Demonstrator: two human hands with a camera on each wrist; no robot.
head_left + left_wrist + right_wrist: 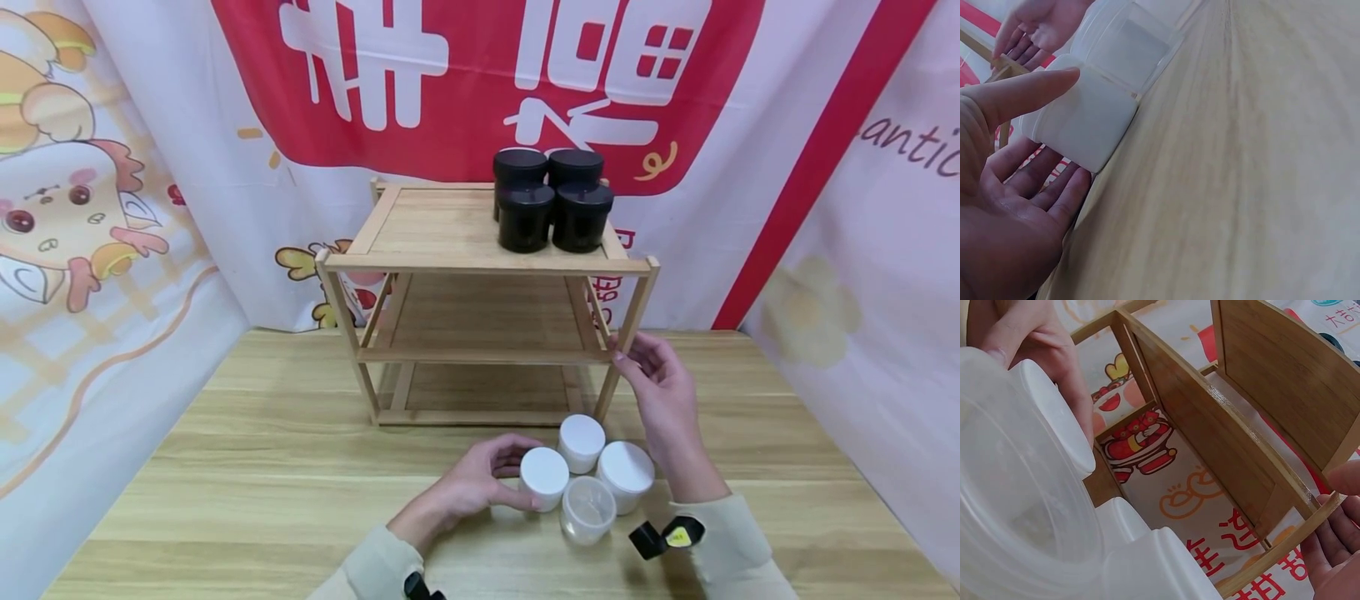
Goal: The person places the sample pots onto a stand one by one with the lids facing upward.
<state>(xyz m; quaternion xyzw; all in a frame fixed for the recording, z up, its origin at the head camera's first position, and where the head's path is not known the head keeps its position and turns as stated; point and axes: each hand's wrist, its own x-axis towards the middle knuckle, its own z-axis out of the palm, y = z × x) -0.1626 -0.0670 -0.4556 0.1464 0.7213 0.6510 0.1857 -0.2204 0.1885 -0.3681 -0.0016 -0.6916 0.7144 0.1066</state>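
My left hand (476,479) holds a small white jar (544,473) at the left of a cluster on the table, thumb on the near side and fingers on the far side. Two more white-lidded jars, one behind (581,437) and one at the right (627,472), stand close by. In front of them is a clear plastic jar (588,507), whose translucent side looms large in the right wrist view. My right hand (663,390) grips the front right post of a three-tier wooden shelf (442,225) at middle-tier height, thumb in front.
Several black lidded jars (525,218) stand together on the right part of the top tier. A printed cloth (480,150) hangs behind the shelf, with more cloth at both sides. Shelf and white jars rest on a wood-grain table (247,467).
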